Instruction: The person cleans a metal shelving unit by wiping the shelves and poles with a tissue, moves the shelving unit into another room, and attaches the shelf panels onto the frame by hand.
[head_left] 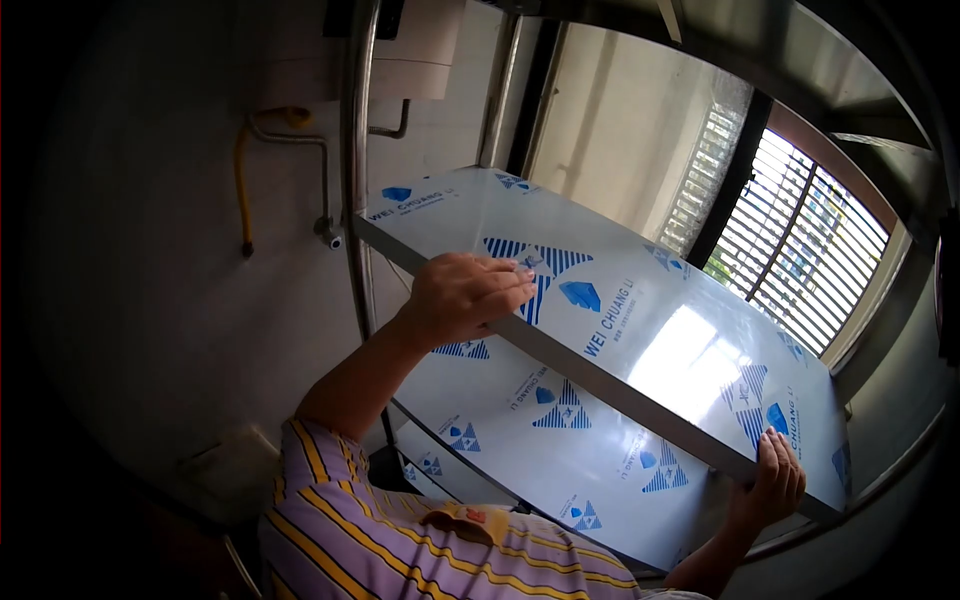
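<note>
A metal shelf panel point(660, 290) with printed protective film in blue and white slants across the view between upright metal poles. My left hand point(470, 295) is closed over its front edge, fingers on the top face and the thumb side partly hidden. Farther right, my right hand point(772, 482) grips the same edge near the corner, with fingertips on top and the rest hidden. Beneath it lies a lower shelf panel point(600, 440) covered in the same printed film.
A shiny metal pole point(358, 190) stands left of the panel, and a second pole point(499, 95) rises at its back corner. A white appliance point(415, 60) with pipes hangs on the left wall. The barred window point(800, 230) is behind, and a metal frame point(740, 50) runs overhead.
</note>
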